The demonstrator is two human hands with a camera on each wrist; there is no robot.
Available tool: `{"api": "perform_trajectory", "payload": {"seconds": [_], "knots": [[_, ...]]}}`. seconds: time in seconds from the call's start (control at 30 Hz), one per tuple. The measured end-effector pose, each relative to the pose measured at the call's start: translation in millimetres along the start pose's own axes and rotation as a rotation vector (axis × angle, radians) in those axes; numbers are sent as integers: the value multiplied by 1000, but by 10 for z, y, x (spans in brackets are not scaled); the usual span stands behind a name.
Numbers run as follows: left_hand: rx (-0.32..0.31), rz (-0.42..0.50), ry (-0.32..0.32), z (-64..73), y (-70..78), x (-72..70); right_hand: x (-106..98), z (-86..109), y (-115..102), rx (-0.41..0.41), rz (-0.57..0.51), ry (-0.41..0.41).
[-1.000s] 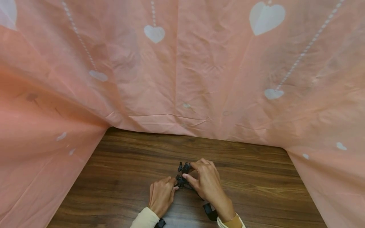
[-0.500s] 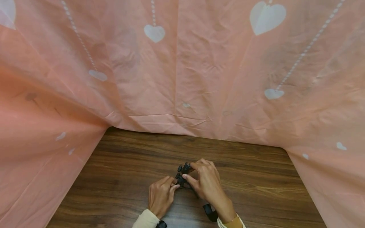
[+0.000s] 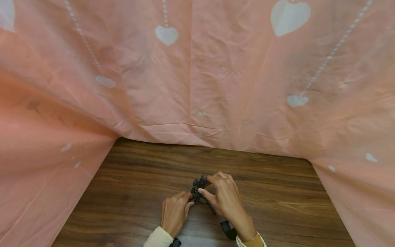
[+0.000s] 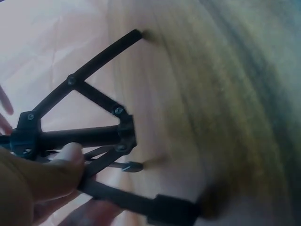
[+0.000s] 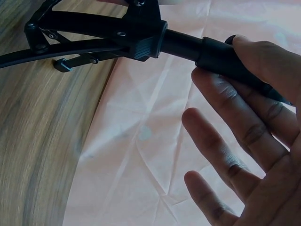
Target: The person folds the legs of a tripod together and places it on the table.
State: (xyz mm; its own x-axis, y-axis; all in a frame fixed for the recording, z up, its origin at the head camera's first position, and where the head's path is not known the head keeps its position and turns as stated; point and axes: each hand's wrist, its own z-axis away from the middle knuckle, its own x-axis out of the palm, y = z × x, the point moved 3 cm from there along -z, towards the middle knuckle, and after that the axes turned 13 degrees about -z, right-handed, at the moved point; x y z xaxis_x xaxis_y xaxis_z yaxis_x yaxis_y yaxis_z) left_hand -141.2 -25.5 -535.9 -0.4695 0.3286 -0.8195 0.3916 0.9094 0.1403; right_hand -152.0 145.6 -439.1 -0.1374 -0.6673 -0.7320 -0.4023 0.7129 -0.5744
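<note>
A small black tripod (image 3: 202,181) is held between both hands above the wooden table in the head view. Its hinged legs stand spread from the central column (image 4: 80,137) in the left wrist view. My left hand (image 3: 175,212) grips the lower part by the legs, with the thumb against the column. My right hand (image 3: 227,199) pinches the upper tube (image 5: 221,59) between thumb and forefinger, while its other fingers reach out loosely below, as the right wrist view shows. In the head view the fingers partly cover the tripod.
A brown wood-grain table (image 3: 139,164) lies under the hands. Pink cloth (image 3: 210,85) with white hearts hangs behind it and along both sides. Black wrist gear (image 3: 228,230) shows by the right wrist and a black band (image 3: 175,243) by the left.
Both hands keep their hold and stay in nearly the same place. The tripod has turned slightly, and the left fingers have shifted a little on it.
</note>
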Motion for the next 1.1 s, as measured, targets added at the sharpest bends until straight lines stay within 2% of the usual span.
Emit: {"api": "perform_trajectory", "payload": {"seconds": [0.3, 0.6, 1.1], "knots": [[16, 81, 106, 57, -6, 79, 4, 11, 7, 5, -11, 1], [12, 114, 191, 93, -18, 133, -10, 9, -2, 0, -10, -10], [-61, 254, 312, 94, -8, 175, -6, 2, -12, -33, -11, -1]]}}
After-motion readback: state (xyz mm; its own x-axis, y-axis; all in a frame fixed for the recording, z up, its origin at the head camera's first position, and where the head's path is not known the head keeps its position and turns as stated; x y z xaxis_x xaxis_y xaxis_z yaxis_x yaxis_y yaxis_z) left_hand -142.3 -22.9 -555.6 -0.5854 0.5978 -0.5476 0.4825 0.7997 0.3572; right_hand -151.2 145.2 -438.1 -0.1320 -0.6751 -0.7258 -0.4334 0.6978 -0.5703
